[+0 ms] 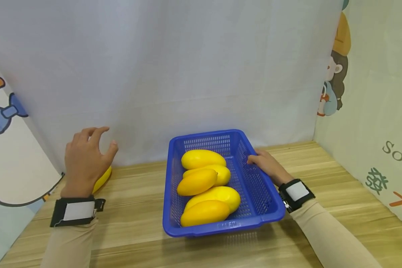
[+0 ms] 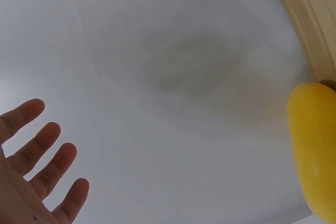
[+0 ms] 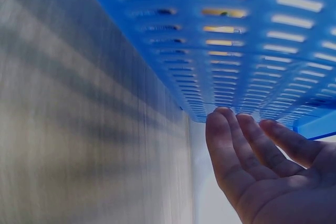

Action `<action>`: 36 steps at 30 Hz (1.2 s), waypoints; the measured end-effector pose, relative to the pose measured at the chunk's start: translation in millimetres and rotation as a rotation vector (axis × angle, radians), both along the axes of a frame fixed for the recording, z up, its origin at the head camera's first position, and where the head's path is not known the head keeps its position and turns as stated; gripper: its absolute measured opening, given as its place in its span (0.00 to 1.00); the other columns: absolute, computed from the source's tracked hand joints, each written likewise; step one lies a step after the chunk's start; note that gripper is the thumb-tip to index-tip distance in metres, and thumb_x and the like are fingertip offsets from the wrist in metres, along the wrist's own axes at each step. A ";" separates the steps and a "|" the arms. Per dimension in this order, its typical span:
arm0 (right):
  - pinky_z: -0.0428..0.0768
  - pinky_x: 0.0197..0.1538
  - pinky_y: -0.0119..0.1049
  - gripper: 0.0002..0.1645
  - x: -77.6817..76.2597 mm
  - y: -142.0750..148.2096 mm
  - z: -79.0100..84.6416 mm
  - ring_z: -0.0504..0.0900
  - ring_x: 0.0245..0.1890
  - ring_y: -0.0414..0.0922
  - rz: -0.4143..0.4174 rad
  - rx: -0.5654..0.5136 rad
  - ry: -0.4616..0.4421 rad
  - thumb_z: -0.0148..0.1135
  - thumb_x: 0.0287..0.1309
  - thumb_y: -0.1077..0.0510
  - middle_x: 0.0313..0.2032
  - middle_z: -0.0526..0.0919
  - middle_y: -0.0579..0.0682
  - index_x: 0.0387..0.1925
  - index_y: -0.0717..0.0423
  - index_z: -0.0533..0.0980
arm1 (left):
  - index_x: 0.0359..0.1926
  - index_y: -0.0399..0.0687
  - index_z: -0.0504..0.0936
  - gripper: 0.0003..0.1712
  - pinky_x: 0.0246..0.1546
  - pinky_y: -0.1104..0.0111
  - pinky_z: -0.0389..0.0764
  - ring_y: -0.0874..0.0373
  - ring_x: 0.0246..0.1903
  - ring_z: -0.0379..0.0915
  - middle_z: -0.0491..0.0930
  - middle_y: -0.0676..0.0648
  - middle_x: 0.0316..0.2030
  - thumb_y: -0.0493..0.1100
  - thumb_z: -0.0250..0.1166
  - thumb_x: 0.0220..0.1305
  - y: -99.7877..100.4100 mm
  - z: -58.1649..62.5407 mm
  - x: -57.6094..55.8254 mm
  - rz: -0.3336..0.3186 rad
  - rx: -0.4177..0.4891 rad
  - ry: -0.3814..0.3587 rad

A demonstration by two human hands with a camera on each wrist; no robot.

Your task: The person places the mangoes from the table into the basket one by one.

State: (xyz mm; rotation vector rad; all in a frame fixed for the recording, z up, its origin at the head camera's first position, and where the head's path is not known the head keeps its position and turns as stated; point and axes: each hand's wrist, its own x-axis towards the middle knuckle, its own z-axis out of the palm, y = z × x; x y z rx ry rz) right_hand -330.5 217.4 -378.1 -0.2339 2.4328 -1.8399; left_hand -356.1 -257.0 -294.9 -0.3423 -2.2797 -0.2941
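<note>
A blue plastic basket (image 1: 227, 225) with slotted walls holds several yellow mangoes (image 1: 197, 182), heaped toward its left side. My right hand (image 1: 269, 165) grips the basket's right side, thumb over the rim and fingers against the outside, as the right wrist view shows. The basket is raised and tilted over the table, with a shadow under it. At the left, my left hand (image 1: 87, 158) hovers with fingers loosely spread and holds nothing. Just below it lies another yellow fruit (image 1: 102, 181), partly hidden by the hand; it shows at the right edge of the left wrist view.
The wood-grain table (image 1: 134, 208) runs back to a white cloth (image 1: 187, 74). Printed panels stand on both sides, with cartoon figures and, on the right panel (image 1: 372, 141), lettering.
</note>
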 end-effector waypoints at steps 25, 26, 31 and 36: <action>0.79 0.34 0.45 0.26 1.3 -1.8 0.4 0.78 0.31 0.53 -0.023 -0.026 -0.022 0.48 0.53 0.60 0.41 0.76 0.67 0.54 0.68 0.67 | 0.59 0.43 0.69 0.33 0.47 0.36 0.59 0.31 0.53 0.57 0.64 0.31 0.57 0.61 0.47 0.64 -25.9 -20.8 -20.7 0.134 0.012 -0.256; 0.79 0.34 0.45 0.26 1.5 -1.7 0.6 0.78 0.32 0.54 -0.020 -0.030 -0.027 0.48 0.54 0.60 0.42 0.76 0.68 0.55 0.68 0.66 | 0.59 0.43 0.69 0.33 0.47 0.36 0.59 0.31 0.53 0.57 0.64 0.31 0.57 0.62 0.47 0.64 -27.7 -21.8 -21.4 0.138 0.012 -0.263; 0.79 0.34 0.46 0.27 1.2 -0.9 0.4 0.79 0.32 0.55 -0.018 -0.035 -0.030 0.48 0.54 0.60 0.43 0.75 0.68 0.56 0.67 0.66 | 0.59 0.43 0.68 0.35 0.47 0.36 0.58 0.31 0.53 0.55 0.62 0.30 0.57 0.64 0.45 0.64 -36.3 -29.2 -26.2 0.150 0.013 -0.308; 0.79 0.34 0.46 0.27 0.7 -0.5 0.1 0.79 0.32 0.55 -0.019 -0.021 -0.028 0.48 0.54 0.60 0.43 0.75 0.68 0.56 0.67 0.66 | 0.60 0.43 0.67 0.36 0.46 0.36 0.59 0.30 0.53 0.55 0.62 0.29 0.57 0.65 0.44 0.64 -40.0 -32.6 -28.5 0.162 0.009 -0.327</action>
